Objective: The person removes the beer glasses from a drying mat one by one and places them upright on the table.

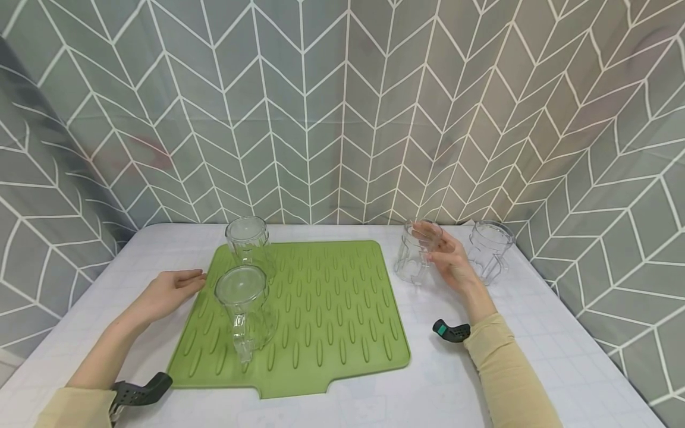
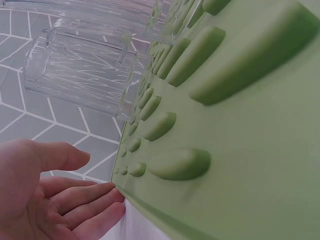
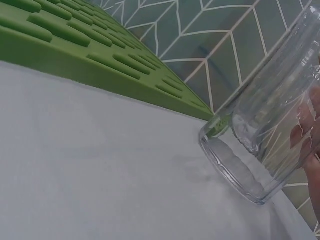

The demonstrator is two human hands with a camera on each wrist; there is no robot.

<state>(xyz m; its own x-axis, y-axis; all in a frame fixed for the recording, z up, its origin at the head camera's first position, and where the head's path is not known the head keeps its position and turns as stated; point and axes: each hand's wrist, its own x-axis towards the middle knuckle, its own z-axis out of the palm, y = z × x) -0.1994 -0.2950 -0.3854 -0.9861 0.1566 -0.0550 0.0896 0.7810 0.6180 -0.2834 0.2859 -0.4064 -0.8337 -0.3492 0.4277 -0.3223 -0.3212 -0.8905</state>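
The right hand, right of centre in the head view, held a clear mug, its fingers curved around the side and the thumb near the handle. In the right wrist view, fingers showed through the glass at the right edge. The mug stood upright, off the right edge of the green mat; whether its base touched the table could not be told.

The left hand, left of centre, was open and gripped nothing, its fingers extended with their tips at the mat's left edge.

Just right of the right hand stood another mug, upright. On the left part of the mat were two more: a nearer mug, its handle toward the bottom of the frame, and a farther mug above it.

Black straps and pale yellow sleeves covered both wrists. A grey curtain with white chevron lines filled the upper frame.
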